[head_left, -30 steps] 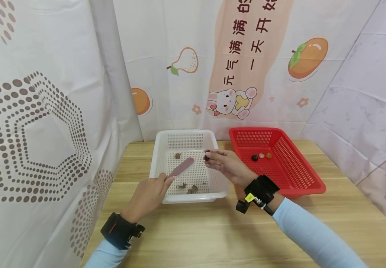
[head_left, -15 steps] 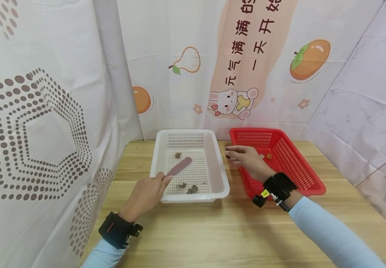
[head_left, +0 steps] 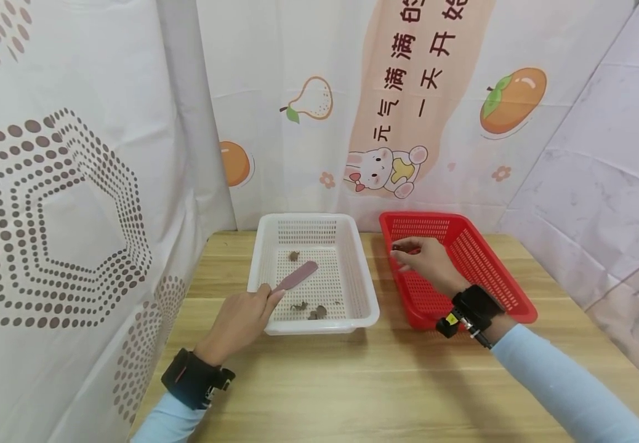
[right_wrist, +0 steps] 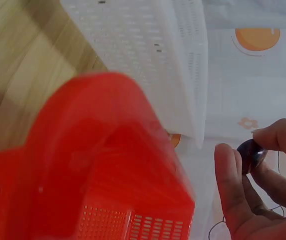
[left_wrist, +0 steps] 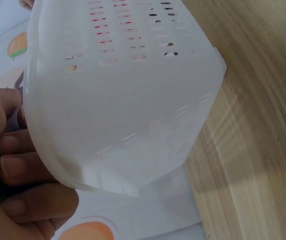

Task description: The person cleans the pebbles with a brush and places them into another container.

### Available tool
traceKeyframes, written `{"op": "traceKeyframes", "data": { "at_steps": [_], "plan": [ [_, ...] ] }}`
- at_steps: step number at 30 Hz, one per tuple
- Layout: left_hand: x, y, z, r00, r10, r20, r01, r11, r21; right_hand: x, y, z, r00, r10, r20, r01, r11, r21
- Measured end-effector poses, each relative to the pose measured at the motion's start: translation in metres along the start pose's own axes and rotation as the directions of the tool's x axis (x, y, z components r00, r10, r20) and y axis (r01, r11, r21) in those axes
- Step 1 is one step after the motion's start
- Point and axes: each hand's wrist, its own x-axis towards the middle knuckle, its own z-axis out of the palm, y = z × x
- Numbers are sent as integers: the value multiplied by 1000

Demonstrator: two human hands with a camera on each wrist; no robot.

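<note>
My left hand [head_left: 242, 320] grips the handle of a flat mauve spatula [head_left: 299, 275] at the near left side of the white basket [head_left: 373, 311]. The spatula's blade reaches over the basket. Small brown lumps [head_left: 294, 256] lie on the basket's floor. Over the left part of the red basket [head_left: 408, 311], my right hand [head_left: 433, 261] pinches a small dark, shiny, rounded stone [right_wrist: 251, 155] between thumb and fingers. The right wrist view shows the stone held above the red basket's rim level. My right hand hides part of the red basket's inside.
Both baskets stand side by side on a wooden table [head_left: 319, 387], with a narrow gap between them. A printed curtain [head_left: 275, 154] hangs right behind them, and a dotted white curtain [head_left: 87, 246] closes off the left side.
My right hand has moved right with the dark stone, from above the white basket across the gap to the red basket. My left hand and the spatula have stayed nearly still.
</note>
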Motion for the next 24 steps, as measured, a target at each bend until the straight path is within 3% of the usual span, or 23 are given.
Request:
{"op": "traceKeyframes", "data": {
  "at_steps": [4, 10, 24],
  "plan": [
    [0, -1, -3, 1000, -11, 15, 11, 1000, -27, 2, 4, -5, 1000, -18, -6, 17, 996, -85],
    [-1, -2, -4, 995, -59, 82, 66, 994, -89, 3, 10, -13, 1000, -4, 5, 5, 992, -125],
    [-1, -3, -3, 996, -48, 77, 52, 997, -50, 9, 25, -29, 999, -33, -12, 29, 974, -223]
  ]
}}
